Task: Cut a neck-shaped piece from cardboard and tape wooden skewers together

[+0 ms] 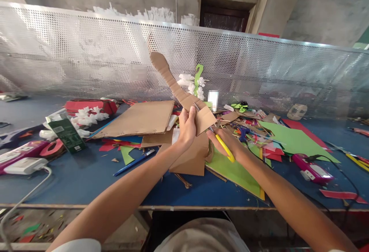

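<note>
My left hand is closed around a long brown cardboard cut-out that curves up and to the left above the blue table. My right hand grips yellow-handled scissors, whose metal blades point up-left into the cardboard's lower edge beside my left thumb. Under both hands lie more brown cardboard pieces and a green paper sheet.
A large flat cardboard sheet lies left of centre. A blue pen, a green box, white paper flowers, pink glue guns, green and red paper and scraps litter the table. A perforated metal screen stands behind.
</note>
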A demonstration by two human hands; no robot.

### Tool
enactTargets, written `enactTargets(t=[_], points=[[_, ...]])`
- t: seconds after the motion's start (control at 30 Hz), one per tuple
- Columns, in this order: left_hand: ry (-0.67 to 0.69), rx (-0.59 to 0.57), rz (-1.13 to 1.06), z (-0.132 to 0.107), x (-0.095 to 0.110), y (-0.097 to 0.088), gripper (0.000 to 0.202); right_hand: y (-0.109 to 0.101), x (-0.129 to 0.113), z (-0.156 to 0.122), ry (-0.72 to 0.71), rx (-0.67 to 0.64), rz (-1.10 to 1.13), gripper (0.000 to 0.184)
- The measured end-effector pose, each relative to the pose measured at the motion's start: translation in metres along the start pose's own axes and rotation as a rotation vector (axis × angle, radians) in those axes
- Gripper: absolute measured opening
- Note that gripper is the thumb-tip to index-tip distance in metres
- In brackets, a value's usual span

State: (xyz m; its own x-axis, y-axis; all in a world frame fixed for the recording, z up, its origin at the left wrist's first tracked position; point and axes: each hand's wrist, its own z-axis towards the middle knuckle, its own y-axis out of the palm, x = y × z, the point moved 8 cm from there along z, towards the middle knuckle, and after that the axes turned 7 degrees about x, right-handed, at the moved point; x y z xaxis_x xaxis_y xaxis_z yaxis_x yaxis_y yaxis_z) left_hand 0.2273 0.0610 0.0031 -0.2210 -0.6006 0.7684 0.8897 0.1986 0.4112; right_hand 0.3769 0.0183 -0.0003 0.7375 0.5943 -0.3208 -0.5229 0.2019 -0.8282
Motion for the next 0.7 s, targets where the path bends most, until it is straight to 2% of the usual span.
enactTargets(t=[0.23,0.5,0.7], points=[[-0.032,0.02,-0.035,0.0013,-0.0029,-0.0007,0.034,-0.0014,0.002,-0.0011,-0.002,-0.015,-0.018,0.05],[-0.028,-0.002,-0.041,0.0013,-0.0038,0.0004,0.035,0.001,0.0054,-0.0049,-0.068,-0.046,0.008,0.053],[-0.086,-0.041,-0.065,0.0027,-0.0088,0.0049,0.037,0.0013,0.0076,-0.0056,-0.06,-0.092,0.04,0.055]])
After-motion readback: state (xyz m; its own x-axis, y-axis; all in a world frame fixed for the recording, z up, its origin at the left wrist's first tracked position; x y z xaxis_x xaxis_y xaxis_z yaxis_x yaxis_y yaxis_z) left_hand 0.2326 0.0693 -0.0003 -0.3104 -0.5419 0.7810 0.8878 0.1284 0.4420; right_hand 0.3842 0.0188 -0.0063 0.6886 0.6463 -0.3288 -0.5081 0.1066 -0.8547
